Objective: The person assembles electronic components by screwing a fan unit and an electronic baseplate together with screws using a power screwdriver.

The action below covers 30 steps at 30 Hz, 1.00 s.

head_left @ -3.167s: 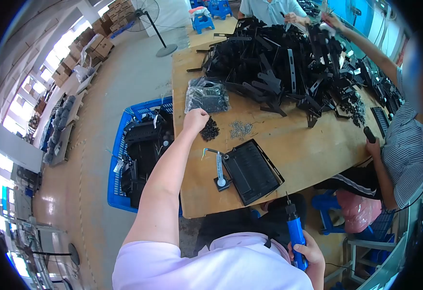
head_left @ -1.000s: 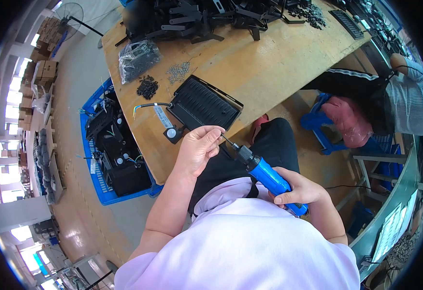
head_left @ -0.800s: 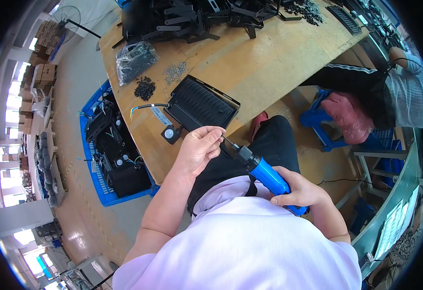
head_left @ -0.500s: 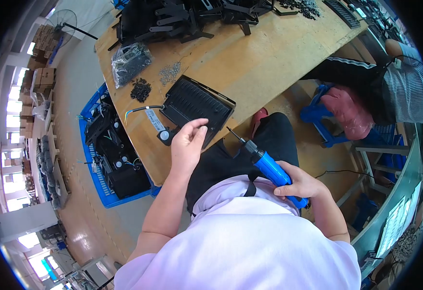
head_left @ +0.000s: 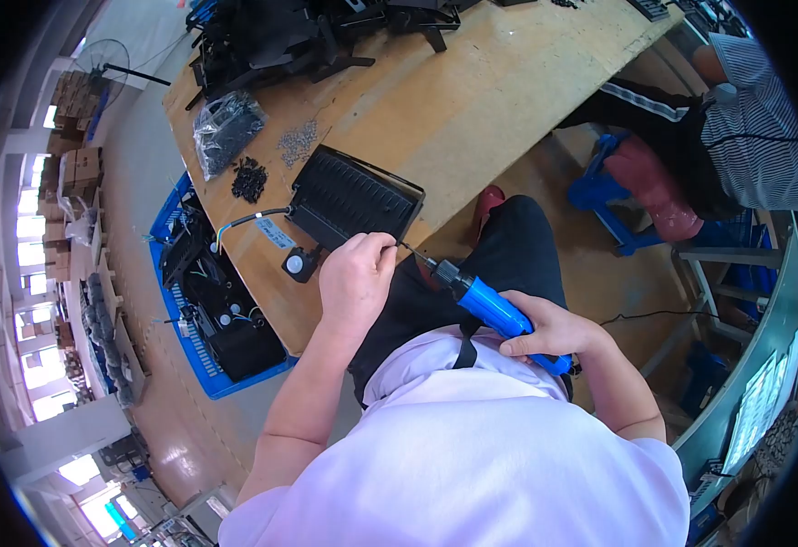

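Note:
A black floodlight (head_left: 349, 196) with a ribbed back lies at the table's front edge, a bracket along its far side. Its cable ends in bare coloured wires, and a small black sensor with a round white face (head_left: 296, 264) sits beside it. My left hand (head_left: 355, 278) is closed in a pinch at the floodlight's near corner; whatever is between the fingertips is too small to make out. In my right hand (head_left: 554, 326) is a blue electric screwdriver (head_left: 494, 307), its bit pointing at that corner, close to my left fingertips.
Black screws (head_left: 249, 180), small silvery parts (head_left: 298, 143) and a plastic-wrapped bundle (head_left: 227, 130) lie beyond the floodlight. Black brackets (head_left: 280, 46) are heaped at the back. A blue crate (head_left: 200, 351) holding more floodlights stands left. Another person (head_left: 750, 137) sits at the right.
My right hand has brought the screwdriver left and slightly up, its bit now near the floodlight's corner. My left fingers have closed into a pinch there.

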Tool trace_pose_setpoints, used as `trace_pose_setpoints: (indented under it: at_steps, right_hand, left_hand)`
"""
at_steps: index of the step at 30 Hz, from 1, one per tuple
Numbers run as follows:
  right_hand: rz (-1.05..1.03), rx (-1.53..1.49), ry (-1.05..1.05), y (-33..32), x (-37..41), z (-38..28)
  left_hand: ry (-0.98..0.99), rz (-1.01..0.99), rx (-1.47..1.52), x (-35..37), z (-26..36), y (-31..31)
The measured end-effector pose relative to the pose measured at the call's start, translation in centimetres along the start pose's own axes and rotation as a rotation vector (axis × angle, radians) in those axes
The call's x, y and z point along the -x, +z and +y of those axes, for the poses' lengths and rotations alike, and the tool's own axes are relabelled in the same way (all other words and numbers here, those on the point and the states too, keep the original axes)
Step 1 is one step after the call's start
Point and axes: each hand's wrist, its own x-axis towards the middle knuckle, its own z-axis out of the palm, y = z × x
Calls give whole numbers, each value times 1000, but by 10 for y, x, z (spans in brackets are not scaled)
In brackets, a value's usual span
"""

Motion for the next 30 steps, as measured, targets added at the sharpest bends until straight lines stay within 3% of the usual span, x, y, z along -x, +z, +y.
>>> trace_pose_setpoints:
  at_steps: [30]
  right_hand:
    - [-15, 39, -21, -5, -2, 4]
  left_hand:
    - [-121, -87, 14, -2, 6, 0]
